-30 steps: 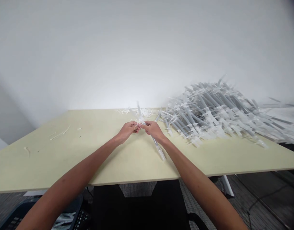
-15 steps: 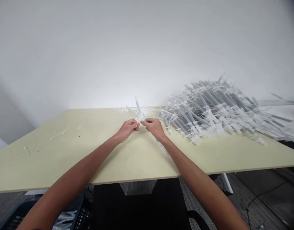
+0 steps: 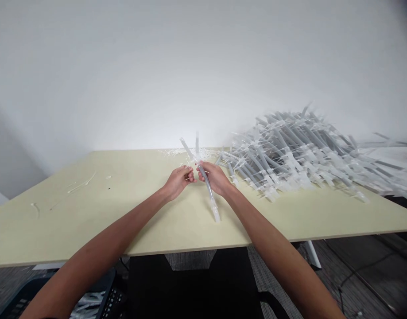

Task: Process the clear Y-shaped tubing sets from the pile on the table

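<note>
My right hand (image 3: 215,178) grips a branched piece of clear-grey plastic tubing (image 3: 207,185) near its joint. Two short arms of it point up and away. One longer leg slants down towards the table's front edge and ends in a whitish translucent fitting (image 3: 215,210). Close beside the joint, my left hand (image 3: 178,182) is closed, fingers curled, with a thin white strip like a cable tie (image 3: 189,179) showing at its fingertips. A small gap separates the two hands. The exact grip of the left fingers is partly hidden.
A large heap of similar tube pieces (image 3: 289,155) fills the right side of the pale yellow table (image 3: 100,230). Small white bits (image 3: 206,153) lie behind my hands, and loose cable ties (image 3: 82,185) to the left. A dark basket (image 3: 112,294) holding tubing stands below, front left.
The tube piece has turned in my right hand: its long leg now lies in front of the palm, and its upper arms point more to the right. My left hand stays near the joint.
</note>
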The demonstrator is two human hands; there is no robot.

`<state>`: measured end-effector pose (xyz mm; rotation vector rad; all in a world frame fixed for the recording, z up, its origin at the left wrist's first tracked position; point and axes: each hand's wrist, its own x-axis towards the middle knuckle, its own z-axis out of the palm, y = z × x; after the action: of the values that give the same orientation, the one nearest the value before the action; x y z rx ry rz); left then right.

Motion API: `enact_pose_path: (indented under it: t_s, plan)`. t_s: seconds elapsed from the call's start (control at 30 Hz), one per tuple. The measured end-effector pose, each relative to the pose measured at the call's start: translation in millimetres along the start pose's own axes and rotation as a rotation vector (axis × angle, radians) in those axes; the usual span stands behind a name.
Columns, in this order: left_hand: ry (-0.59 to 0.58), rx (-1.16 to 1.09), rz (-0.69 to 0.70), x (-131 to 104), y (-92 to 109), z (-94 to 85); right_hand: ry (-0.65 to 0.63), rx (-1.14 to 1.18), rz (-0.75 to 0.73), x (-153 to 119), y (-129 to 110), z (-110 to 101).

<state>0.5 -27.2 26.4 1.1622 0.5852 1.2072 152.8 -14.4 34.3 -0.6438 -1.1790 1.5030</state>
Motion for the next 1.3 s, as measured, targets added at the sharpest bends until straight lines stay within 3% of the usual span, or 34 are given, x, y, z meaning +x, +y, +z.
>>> enact_pose_path:
  t_s: [0.2, 0.53, 0.83, 0.97, 1.2, 1.3]
  plan:
    - [-0.026, 0.068, -0.006, -0.9, -2.0, 6.0, -0.080, 0.133, 0.108, 0.8, 2.2, 1.7]
    - [0.020, 0.280, 0.103, -0.6, -8.6, 2.4, -0.055, 0.062, 0.039, 1.1, 0.3, 0.1]
    - [0.207, 0.488, 0.174, -9.1, -16.2, 19.1, 0.094, -0.203, -0.046, 3.3, 11.2, 1.0]
    - [0.224, 0.525, 0.179, -9.5, -18.3, 17.8, 0.142, -0.220, -0.042, 2.0, 12.8, 3.6]
    - [0.071, 0.252, 0.102, -5.0, -20.1, 12.8, -0.066, 0.017, 0.059, -1.6, 4.9, 1.2]
    - [0.048, 0.160, 0.066, -3.0, -20.6, 14.6, -0.089, 0.094, 0.071, -0.7, 9.3, 3.9]
